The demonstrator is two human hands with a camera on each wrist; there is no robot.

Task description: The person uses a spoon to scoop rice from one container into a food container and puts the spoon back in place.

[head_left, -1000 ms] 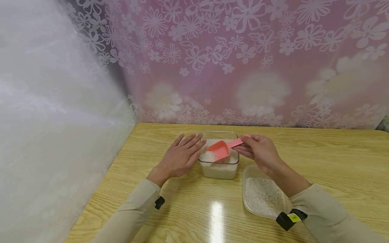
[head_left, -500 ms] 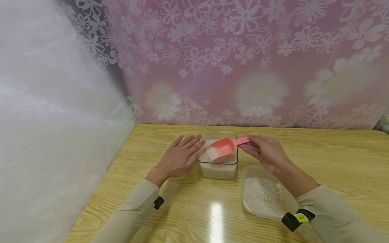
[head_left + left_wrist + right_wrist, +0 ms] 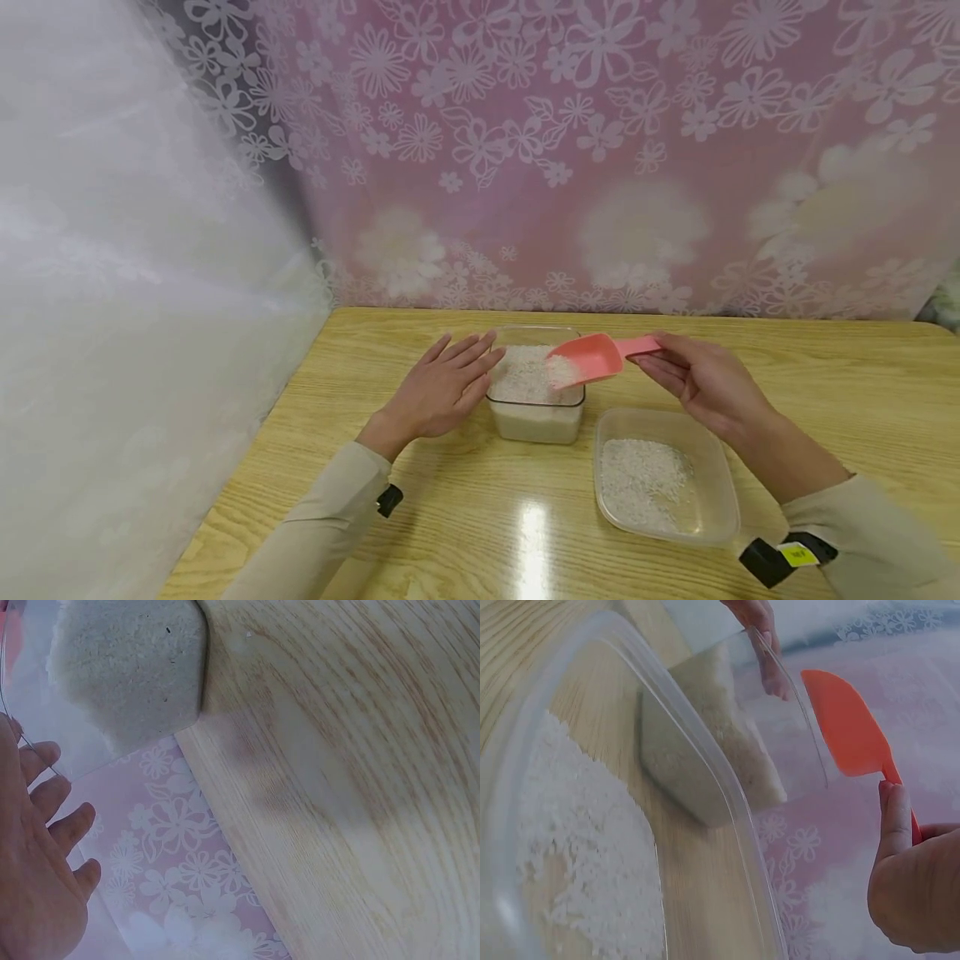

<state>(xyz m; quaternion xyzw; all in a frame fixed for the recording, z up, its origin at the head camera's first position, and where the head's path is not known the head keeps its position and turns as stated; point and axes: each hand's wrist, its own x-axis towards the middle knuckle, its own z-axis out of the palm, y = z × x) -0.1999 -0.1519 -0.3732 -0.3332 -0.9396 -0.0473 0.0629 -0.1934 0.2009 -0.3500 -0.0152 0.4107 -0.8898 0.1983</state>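
My right hand (image 3: 708,383) pinches the handle of a pink scoop (image 3: 596,354) that carries some rice (image 3: 561,372) near its lip. The scoop is over the right rim of a clear square container (image 3: 536,421) filled well up with rice. In the right wrist view the scoop (image 3: 847,724) shows from its underside, above that container's rim. My left hand (image 3: 442,387) lies with straight, spread fingers against the container's left side; the left wrist view shows its fingertips (image 3: 49,795) at the rim. A wider, shallow plastic tub (image 3: 712,467) with a thin layer of rice stands in front, below my right forearm.
The wood-grain table (image 3: 450,533) runs back to a pink floral curtain (image 3: 525,208). A whitish sheet (image 3: 150,333) hangs along the left edge. A black wrist strap (image 3: 787,557) sits on the right sleeve, near the tub.
My right hand has raised the scoop from the rice in the square container and drawn it rightward to the rim. Less rice shows in it than earlier. The left hand has stayed put.
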